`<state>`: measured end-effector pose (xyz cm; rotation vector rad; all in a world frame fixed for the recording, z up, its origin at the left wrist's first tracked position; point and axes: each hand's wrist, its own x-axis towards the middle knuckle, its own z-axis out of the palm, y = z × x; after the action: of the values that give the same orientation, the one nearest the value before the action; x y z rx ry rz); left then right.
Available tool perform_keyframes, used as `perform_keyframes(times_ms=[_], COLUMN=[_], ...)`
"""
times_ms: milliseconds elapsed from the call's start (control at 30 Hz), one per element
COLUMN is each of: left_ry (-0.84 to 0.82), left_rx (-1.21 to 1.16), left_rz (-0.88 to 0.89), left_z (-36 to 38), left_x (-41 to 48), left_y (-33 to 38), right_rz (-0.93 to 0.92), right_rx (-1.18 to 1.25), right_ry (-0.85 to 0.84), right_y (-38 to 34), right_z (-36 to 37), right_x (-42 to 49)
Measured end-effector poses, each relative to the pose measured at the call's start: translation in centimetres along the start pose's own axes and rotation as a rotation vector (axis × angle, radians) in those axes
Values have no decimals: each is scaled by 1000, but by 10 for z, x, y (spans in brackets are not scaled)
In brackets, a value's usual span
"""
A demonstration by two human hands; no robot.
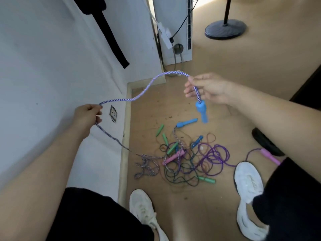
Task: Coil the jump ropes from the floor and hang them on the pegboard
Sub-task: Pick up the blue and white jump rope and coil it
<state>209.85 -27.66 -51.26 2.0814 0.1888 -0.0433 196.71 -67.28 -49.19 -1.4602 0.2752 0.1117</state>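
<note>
- Braided jump rope point(147, 87), blue and white, arcs in the air between both hands. From the left hand it drops toward 5 o'clock and runs into the tangle on the floor point(243, 66).
- Left hand point(86, 117), at 9 o'clock in the view, has its fingers curled round the rope.
- Right hand point(206, 87), toward 1 o'clock, pinches the rope between thumb and fingers just above a blue handle point(201, 110), which hangs free (slightly blurred).
- Tangle of ropes point(187, 162) lies at 6 o'clock from the hanging handle. It is made of purple and dark cords with green, pink and blue handles among them.
- Second blue handle point(186, 122) lies at 12 o'clock of the tangle, with braided rope leading from it into the pile.
- Pink handle point(271, 158) lies at 3 o'clock of the tangle, just beside the right shoe point(248, 185); the left shoe point(144, 209) stands at 7 o'clock.
- Wall socket point(113, 113) sits at 3 o'clock of the left hand.
- Black strap point(107, 30) hangs on the wall at 11 o'clock of the view, and a round stand base point(225, 29) sits at 1 o'clock.
</note>
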Motion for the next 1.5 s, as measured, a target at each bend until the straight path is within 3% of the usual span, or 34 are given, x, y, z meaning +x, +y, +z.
perform_keyframes(times_ms=[133,267,367,500,700,933,1100,1267,1367,1500], left_ry=[-12,-158,-323,-536,-782,-551,-500,-341,-343,-563], left_rx=[114,302,374,406,215,59,-48,-117,-133,-88], left_rz=[45,155,235,311,427,455,478,536,537,451], left_z=[5,11,17,23,41,55,60,68,67,63], left_x=[-1,-14,-28,-46,-92,-95,-87,-84,-82,-67], left_y=[-2,9,26,52,86,93,88,96,95,81], right_rz=[148,153,110,37,-10,42,47,50,15,19], right_rx=[408,567,521,285,61,2,7,-95,-176,-104], right_ry=[93,116,81,57,-62,-261,-325,-367,-408,-401], right_y=[-1,-6,-9,-4,1,2,-13,-26,-36,-38], right_z=[11,22,31,43,64,85,91,96,92,77], right_x=[4,5,5,3,-7,-17,-19,-20,-21,-19])
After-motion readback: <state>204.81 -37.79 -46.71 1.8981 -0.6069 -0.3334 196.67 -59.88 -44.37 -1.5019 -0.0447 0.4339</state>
